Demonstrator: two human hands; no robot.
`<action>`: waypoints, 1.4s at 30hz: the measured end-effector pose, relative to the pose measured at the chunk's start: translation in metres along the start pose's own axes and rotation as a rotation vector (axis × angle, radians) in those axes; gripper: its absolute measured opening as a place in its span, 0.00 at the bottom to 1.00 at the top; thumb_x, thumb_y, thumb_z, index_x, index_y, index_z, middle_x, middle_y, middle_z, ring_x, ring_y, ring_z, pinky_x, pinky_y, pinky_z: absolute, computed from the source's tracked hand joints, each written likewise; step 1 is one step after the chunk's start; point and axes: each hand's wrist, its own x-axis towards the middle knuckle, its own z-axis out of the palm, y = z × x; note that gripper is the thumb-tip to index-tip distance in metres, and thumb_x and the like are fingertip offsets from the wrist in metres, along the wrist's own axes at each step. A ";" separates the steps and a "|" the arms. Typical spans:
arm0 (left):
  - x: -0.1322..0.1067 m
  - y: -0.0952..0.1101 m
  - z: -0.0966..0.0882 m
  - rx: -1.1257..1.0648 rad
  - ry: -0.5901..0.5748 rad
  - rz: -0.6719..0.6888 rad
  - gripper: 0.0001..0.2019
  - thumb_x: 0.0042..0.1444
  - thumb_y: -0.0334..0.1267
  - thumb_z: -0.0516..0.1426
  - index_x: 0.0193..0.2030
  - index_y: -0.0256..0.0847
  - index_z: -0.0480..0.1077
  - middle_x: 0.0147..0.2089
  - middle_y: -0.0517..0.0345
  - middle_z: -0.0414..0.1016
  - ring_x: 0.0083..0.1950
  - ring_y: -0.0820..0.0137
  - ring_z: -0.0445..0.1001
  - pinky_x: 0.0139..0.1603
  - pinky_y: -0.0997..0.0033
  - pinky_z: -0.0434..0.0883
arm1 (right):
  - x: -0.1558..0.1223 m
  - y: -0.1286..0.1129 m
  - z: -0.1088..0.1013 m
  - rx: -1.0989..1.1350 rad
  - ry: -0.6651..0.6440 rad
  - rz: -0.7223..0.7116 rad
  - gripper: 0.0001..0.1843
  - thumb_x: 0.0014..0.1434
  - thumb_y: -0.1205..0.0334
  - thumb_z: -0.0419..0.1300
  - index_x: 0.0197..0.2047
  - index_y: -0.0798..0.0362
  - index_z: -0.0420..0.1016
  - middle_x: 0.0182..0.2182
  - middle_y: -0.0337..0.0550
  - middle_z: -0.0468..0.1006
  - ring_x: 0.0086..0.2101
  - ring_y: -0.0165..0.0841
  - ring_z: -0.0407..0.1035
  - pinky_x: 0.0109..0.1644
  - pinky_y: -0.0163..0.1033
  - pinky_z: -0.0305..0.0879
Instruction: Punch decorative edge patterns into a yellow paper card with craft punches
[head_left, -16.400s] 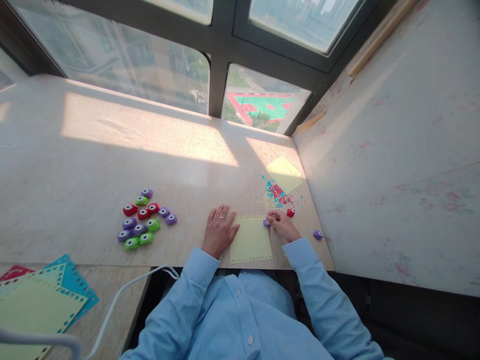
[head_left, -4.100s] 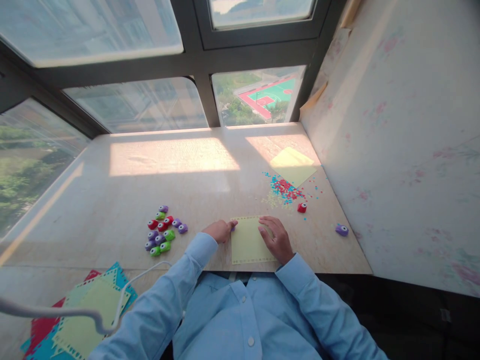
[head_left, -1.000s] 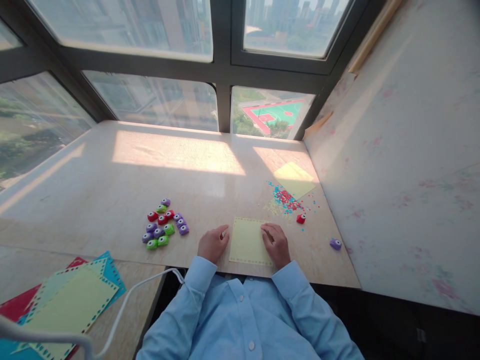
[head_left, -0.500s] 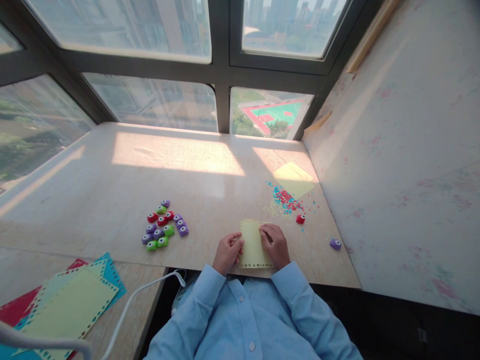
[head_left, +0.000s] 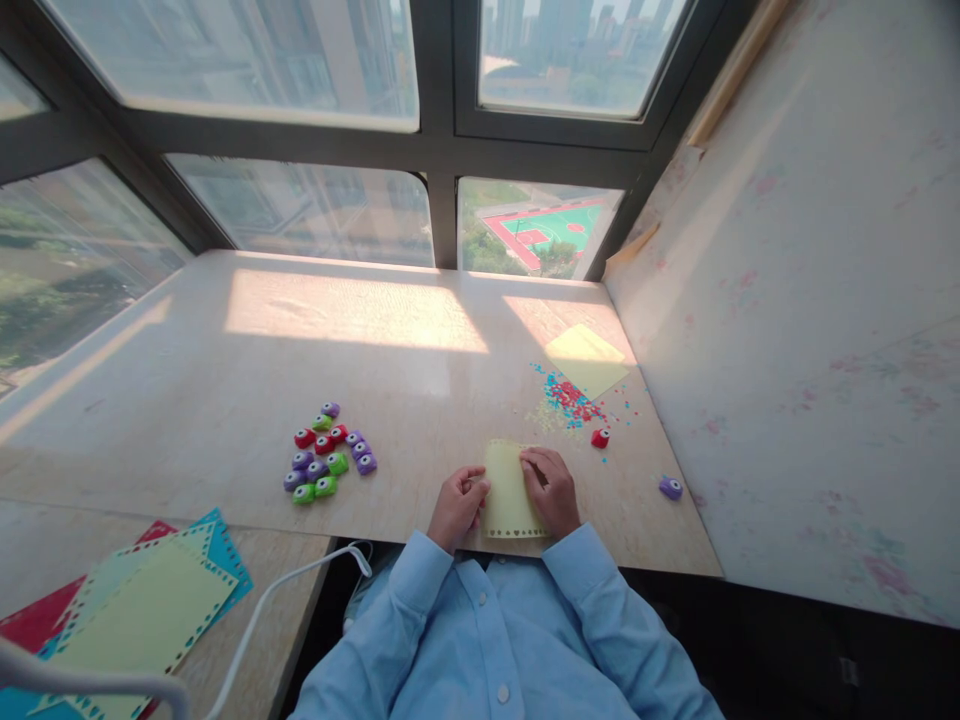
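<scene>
- The left hand (head_left: 459, 503) is at the table's (head_left: 225, 400) near edge. Its fingers are curled and pinch the left edge of a yellow sheet (head_left: 506, 492).
- The right hand (head_left: 553, 490) grips the sheet's right edge, fingers bent over it and the thumb hidden.
- The sheet is between the two hands, just in front of the person's chest, and has a row of punched holes along its near edge. Its left side seems lifted off the table.
- A red punch (head_left: 600, 437) lies near the right hand, just beside a scatter of confetti (head_left: 568, 395).
- A purple punch (head_left: 670, 487) sits further right, near the wall.
- A cluster of punches (head_left: 330, 460) is well to the left of the left hand.
- A second yellow sheet (head_left: 589, 358) lies beyond the confetti.
- A stack of punched sheets (head_left: 142, 610) is on the lower surface at left, with a white cable (head_left: 255, 615) across it.
</scene>
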 end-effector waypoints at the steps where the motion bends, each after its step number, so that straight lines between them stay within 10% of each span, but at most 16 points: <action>1: 0.000 0.000 0.000 -0.011 0.019 -0.004 0.17 0.56 0.34 0.54 0.51 0.31 0.67 0.21 0.69 0.65 0.12 0.81 0.58 0.12 0.80 0.51 | 0.000 0.000 0.000 0.004 0.005 0.001 0.11 0.62 0.63 0.55 0.41 0.51 0.79 0.39 0.49 0.80 0.42 0.39 0.72 0.49 0.49 0.72; 16: -0.007 0.004 -0.010 -0.500 -0.128 -0.187 0.19 0.47 0.41 0.60 0.45 0.34 0.72 0.25 0.67 0.65 0.15 0.84 0.56 0.14 0.80 0.48 | 0.000 0.003 0.000 -0.002 0.009 0.009 0.11 0.62 0.63 0.55 0.41 0.50 0.79 0.39 0.49 0.80 0.42 0.39 0.73 0.49 0.50 0.72; 28: -0.014 -0.017 -0.050 0.589 0.448 0.482 0.14 0.53 0.36 0.55 0.45 0.40 0.74 0.36 0.57 0.72 0.27 0.74 0.68 0.33 0.71 0.67 | -0.001 0.005 0.000 -0.009 -0.008 -0.002 0.10 0.61 0.62 0.56 0.40 0.50 0.79 0.39 0.48 0.80 0.42 0.39 0.73 0.50 0.49 0.72; 42: 0.008 -0.007 -0.050 1.105 0.359 0.463 0.08 0.61 0.37 0.55 0.37 0.41 0.75 0.40 0.52 0.74 0.45 0.62 0.71 0.42 0.67 0.66 | -0.001 0.002 0.000 -0.028 -0.019 0.000 0.10 0.62 0.62 0.56 0.40 0.51 0.79 0.39 0.49 0.80 0.42 0.38 0.73 0.50 0.49 0.71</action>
